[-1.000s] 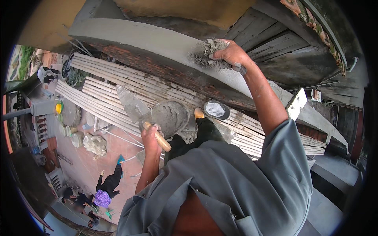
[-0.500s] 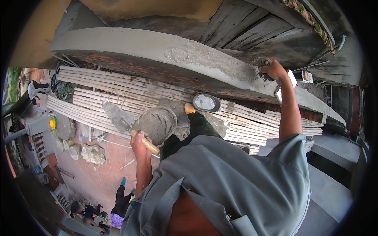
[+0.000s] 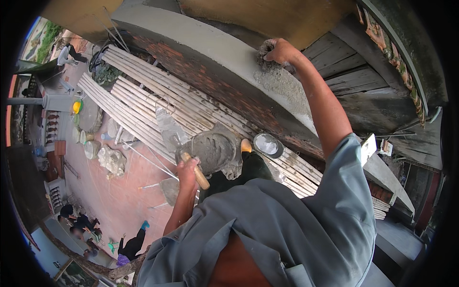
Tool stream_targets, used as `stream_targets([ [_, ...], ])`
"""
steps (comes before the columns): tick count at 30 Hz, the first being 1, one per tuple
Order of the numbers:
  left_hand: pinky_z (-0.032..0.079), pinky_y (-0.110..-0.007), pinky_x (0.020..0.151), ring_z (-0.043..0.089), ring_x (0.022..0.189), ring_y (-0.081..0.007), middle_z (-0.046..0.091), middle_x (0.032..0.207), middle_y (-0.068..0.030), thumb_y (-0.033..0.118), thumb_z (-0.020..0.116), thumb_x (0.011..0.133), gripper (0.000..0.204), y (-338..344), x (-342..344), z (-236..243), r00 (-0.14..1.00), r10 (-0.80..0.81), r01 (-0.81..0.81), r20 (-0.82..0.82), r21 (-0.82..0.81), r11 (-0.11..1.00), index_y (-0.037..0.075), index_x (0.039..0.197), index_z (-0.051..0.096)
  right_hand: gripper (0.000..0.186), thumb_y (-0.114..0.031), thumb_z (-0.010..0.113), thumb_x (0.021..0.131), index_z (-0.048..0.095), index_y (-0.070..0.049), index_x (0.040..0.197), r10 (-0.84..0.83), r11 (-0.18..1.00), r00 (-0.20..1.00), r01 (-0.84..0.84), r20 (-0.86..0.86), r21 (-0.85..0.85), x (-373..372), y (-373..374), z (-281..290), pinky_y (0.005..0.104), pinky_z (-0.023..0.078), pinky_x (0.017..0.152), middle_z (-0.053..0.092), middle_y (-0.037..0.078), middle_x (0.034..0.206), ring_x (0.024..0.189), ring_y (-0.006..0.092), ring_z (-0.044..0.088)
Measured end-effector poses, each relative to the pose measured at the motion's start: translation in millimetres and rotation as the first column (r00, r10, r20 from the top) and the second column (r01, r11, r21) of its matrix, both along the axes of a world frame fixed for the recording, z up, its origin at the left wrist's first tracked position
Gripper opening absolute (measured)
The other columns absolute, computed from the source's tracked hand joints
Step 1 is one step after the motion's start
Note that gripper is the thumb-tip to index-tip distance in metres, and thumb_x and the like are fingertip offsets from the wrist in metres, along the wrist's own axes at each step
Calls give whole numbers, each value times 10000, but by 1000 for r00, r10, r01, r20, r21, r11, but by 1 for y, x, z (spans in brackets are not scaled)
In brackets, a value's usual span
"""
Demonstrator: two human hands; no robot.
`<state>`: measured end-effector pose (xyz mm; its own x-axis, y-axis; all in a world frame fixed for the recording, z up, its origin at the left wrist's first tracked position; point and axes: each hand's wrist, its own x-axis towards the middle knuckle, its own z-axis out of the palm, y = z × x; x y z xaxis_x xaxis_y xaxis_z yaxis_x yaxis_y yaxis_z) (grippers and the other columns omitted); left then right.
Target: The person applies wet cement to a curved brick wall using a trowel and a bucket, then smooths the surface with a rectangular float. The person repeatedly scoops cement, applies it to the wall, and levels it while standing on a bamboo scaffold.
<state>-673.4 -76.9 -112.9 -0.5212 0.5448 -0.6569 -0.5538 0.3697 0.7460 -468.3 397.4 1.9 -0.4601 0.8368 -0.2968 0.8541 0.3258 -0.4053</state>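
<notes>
My left hand (image 3: 187, 174) is closed round the wooden handle of a trowel (image 3: 168, 126). Its broad metal blade points away from me, over the bamboo poles. Beside the trowel, wet grey mortar (image 3: 213, 150) fills a round container whose rim is mostly coated. At the wall's top edge, my right hand (image 3: 283, 51) grips a rough, dark grey mortar-caked lump (image 3: 265, 53); whether it is a sponge, a rag or plain mortar I cannot tell. The lump touches the grey ledge (image 3: 210, 45), where the surface near my wrist is grainy and that farther left is smoother.
Bamboo poles (image 3: 143, 103) form a platform along the brick wall (image 3: 191, 71). An oval bucket (image 3: 268, 145) stands by my yellowish shoe (image 3: 245, 145). Far below on the reddish paving (image 3: 138, 191) lie rocks, a yellow helmet (image 3: 77, 107) and several people.
My right hand has moved left along the ledge with the grey lump. The trowel stays in my left hand, and the whole view has turned.
</notes>
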Motion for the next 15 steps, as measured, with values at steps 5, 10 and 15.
stream_targets([
  [5, 510, -280, 610, 619, 659, -136, 648, 802, -36, 110, 690, 910, 99, -8, -7, -3, 1000, 25, -25, -13, -2, 1000, 53, 975, 643, 465, -121, 761, 732, 746, -51, 1192, -9, 995, 996, 0, -94, -100, -98, 39, 8, 403, 588, 875, 761, 190, 1092, 1020, 318, 732],
  [10, 487, -279, 620, 600, 679, -116, 633, 822, -12, 89, 701, 896, 94, -9, -15, -8, 998, 67, -67, 3, 16, 998, 57, 963, 644, 421, -18, 703, 772, 724, 3, 1192, 250, 968, 956, -251, 156, -16, -43, 18, 22, 411, 602, 785, 761, 218, 1026, 917, 317, 749],
  [15, 469, -282, 643, 583, 711, -103, 620, 821, 4, 75, 707, 887, 79, -6, -24, -7, 995, 91, -91, 53, 4, 996, 54, 941, 653, 339, -21, 705, 804, 742, -6, 1141, 23, 993, 997, -14, 76, -120, 28, -24, 55, 357, 572, 806, 766, 125, 987, 888, 207, 724],
])
